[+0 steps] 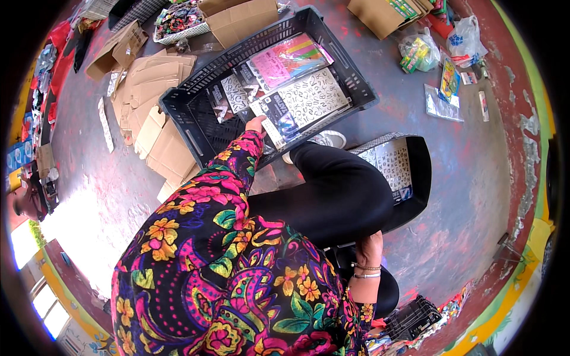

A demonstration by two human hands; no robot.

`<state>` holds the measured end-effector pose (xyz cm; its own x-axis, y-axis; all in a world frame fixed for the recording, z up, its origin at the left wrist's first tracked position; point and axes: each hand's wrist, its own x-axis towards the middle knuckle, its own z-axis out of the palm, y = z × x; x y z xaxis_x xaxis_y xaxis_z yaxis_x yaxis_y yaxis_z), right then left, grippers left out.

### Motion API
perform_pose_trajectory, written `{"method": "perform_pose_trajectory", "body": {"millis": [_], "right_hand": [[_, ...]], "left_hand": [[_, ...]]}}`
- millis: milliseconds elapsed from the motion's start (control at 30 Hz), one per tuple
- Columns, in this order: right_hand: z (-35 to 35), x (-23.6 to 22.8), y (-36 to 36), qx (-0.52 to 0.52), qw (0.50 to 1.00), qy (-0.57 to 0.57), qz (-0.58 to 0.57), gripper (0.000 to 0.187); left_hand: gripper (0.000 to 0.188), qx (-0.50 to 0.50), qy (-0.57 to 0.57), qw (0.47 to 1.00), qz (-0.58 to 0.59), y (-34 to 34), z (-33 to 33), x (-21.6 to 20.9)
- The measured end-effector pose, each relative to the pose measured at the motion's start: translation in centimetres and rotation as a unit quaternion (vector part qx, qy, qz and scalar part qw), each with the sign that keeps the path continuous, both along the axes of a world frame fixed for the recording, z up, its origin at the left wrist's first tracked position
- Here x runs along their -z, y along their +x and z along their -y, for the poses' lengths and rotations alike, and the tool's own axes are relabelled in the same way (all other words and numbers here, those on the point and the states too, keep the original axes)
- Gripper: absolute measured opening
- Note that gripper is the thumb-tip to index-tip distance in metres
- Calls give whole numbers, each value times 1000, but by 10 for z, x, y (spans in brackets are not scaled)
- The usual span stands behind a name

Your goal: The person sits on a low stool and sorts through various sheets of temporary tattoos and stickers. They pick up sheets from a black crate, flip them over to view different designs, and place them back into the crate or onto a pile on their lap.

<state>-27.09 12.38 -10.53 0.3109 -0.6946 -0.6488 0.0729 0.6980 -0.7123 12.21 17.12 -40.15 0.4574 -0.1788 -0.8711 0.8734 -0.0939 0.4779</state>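
My left hand (256, 124) reaches into a black plastic crate (193, 133) and grips the left edge of a flat packet with a black-and-blue header (276, 121). Beside it lies a white sheet printed with black curly characters (314, 98). Further back in the crate is a clear packet with a pink sheet and coloured strips (289, 59). Another patterned packet (234, 94) rests to the left of these. My right hand (371, 248) hangs beside my bent knee, bracelets at the wrist; its fingers are mostly hidden.
A black bin (420, 172) with a lettered sheet stands to my right. Flattened cardboard (157, 101) lies left of the crate. Plastic bags (466, 41) and flat packets (442, 104) are on the floor at far right. A white basket of small goods (181, 22) stands behind.
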Motion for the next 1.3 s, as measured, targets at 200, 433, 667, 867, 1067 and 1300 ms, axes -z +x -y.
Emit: {"method": "perform_pose_trajectory", "body": {"millis": [200, 433, 667, 867, 1067, 1300], "right_hand": [[3, 4, -1, -26, 999, 18, -3, 20], [-1, 5, -9, -10, 999, -13, -31, 29], [0, 8, -6, -22, 1000, -3, -12, 23], [-5, 4, -11, -24, 1000, -12, -13, 36], [-4, -1, -6, -33, 999, -3, -14, 41], [-1, 6, -7, -37, 999, -1, -31, 38]], "left_hand": [[49, 246, 152, 939, 186, 24, -14, 66], [35, 178, 328, 858, 353, -41, 59, -37], [34, 576, 253, 689, 361, 8, 19, 94], [29, 365, 112, 871, 310, -17, 32, 53], [29, 35, -129, 988, 70, -19, 54, 61], [30, 415, 75, 766, 485, -24, 77, 51]]}}
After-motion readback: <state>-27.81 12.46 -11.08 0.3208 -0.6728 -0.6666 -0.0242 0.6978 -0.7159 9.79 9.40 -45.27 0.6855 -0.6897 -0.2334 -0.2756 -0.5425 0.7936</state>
